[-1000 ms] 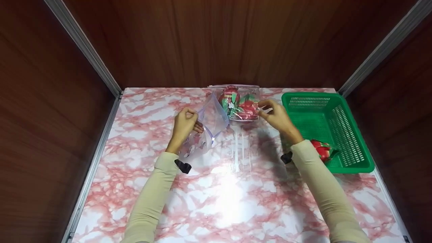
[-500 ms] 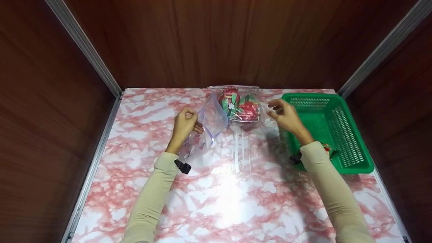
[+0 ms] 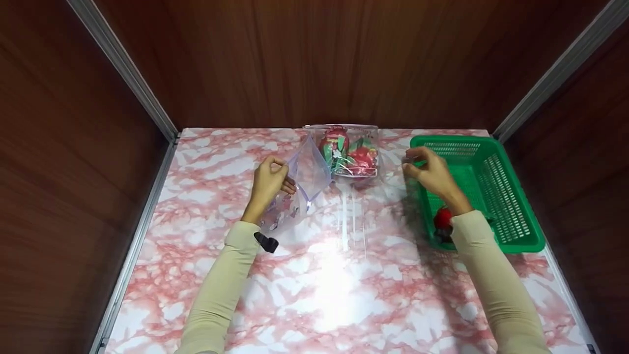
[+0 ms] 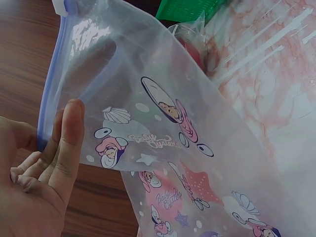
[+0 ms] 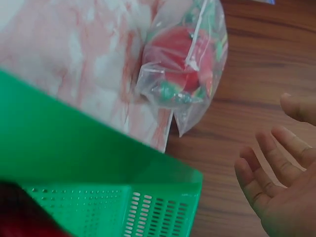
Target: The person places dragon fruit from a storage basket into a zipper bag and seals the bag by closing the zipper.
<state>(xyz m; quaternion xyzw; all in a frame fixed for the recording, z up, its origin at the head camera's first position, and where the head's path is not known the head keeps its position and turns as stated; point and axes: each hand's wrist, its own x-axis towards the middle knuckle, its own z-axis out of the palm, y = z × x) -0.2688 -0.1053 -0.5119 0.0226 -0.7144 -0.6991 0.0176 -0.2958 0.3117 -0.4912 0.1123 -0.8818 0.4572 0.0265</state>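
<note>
My left hand (image 3: 269, 182) pinches the purple zip edge of a translucent plastic zip bag (image 4: 148, 113) printed with pink cartoon oysters and shells. The bag's mouth gapes in the head view. My right hand (image 3: 432, 174) hangs above the left side of a green plastic basket (image 3: 444, 139), holding nothing; its fingers are parted in the right wrist view. Inside the basket lies a red thing (image 3: 443, 219), partly hidden by my right forearm. A second clear bag (image 3: 361, 160), filled with red and green things resembling dragon fruit, rests between my hands at the table's back.
The pink-and-white marbled table (image 3: 314, 295) has a glare patch and some whitish streaks (image 3: 344, 221) at its middle. Dark wood-grain panels (image 3: 344, 59) close off the back and both sides, with metal rails at the corners.
My right hand has left the filled bag's edge and moved right, over the basket's near rim. My left hand keeps its place with the zip bag.
</note>
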